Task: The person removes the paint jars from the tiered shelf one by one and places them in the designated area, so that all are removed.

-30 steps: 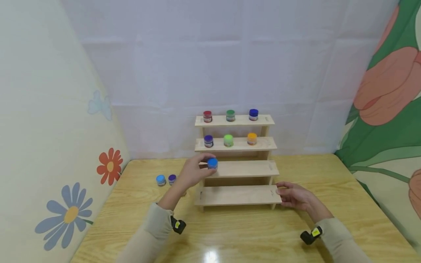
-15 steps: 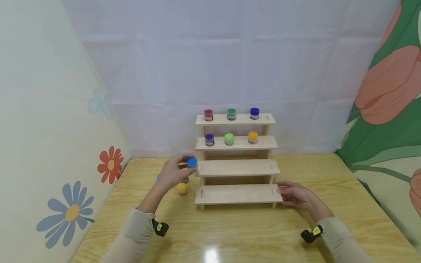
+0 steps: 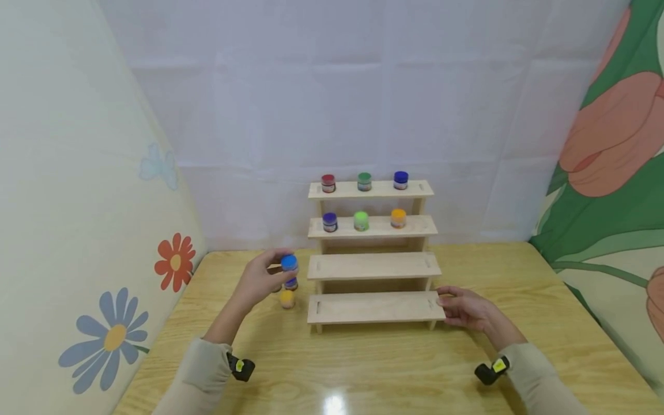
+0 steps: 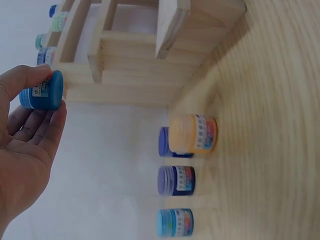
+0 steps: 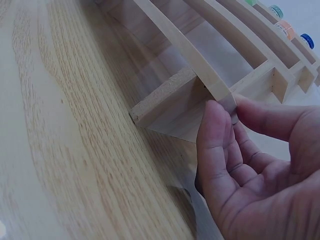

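My left hand (image 3: pixel 261 276) pinches a small paint jar with a blue lid (image 3: pixel 289 263) between thumb and fingers. It is held in the air left of the wooden tiered rack (image 3: pixel 374 266), above the jars on the table. In the left wrist view the same blue paint jar (image 4: pixel 42 93) lies sideways to the camera, thumb on one side and fingers on the other. My right hand (image 3: pixel 467 308) grips the right end of the rack's lowest board. In the right wrist view, the thumb and index finger of my right hand (image 5: pixel 250 165) pinch the board's corner (image 5: pixel 226 102).
On the table, left of the rack, stand a yellow jar (image 4: pixel 192 133), a light blue jar (image 4: pixel 175 222), a purple jar (image 4: pixel 176 180) and a blue-violet one partly hidden. The rack's top tier bears red, green and blue jars; the second bears purple, lime (image 3: pixel 361 221) and orange (image 3: pixel 398 218).
My left hand has carried the blue-lidded jar leftward, from in front of the rack's third tier to over the table jars. My right hand keeps its place on the lowest board.
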